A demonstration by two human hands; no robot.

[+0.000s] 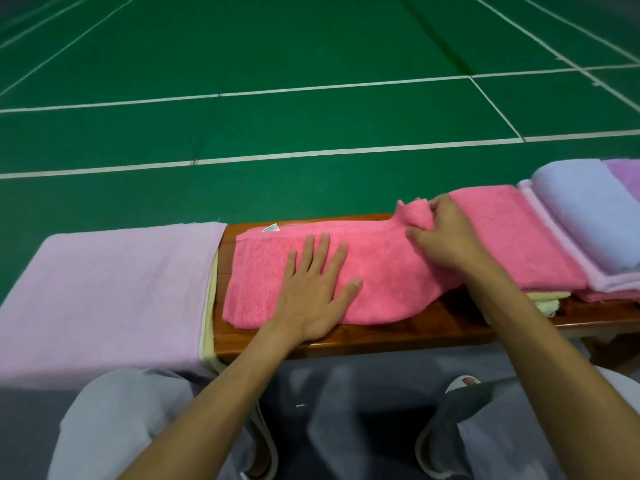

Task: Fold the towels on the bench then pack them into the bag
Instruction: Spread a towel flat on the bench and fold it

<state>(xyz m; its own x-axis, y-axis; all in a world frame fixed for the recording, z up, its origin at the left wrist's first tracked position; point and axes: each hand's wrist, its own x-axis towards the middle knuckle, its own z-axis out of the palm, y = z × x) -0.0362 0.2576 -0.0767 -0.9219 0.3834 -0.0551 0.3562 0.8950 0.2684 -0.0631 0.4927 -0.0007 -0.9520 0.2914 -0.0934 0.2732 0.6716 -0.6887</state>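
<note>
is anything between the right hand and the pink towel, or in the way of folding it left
Nothing between them: the right hand pinches a bunched corner of the pink towel. Only the left hand, flat on the towel, lies along that fold's path.

Readable text: we find none anywhere in the head view.
Tag point(270, 227): we see one small white tag at the far-left corner of the pink towel point(381, 271), close to the far edge of the bench point(381, 332).
Tag print: we cannot read it, as any lettering is too small and blurred.
Floor markings: we see plain white lines point(471, 77) on the green floor point(311, 123) beyond the far edge of the bench. They are straight lines that meet at right angles and carry no lettering or numerals that we can read.
</note>
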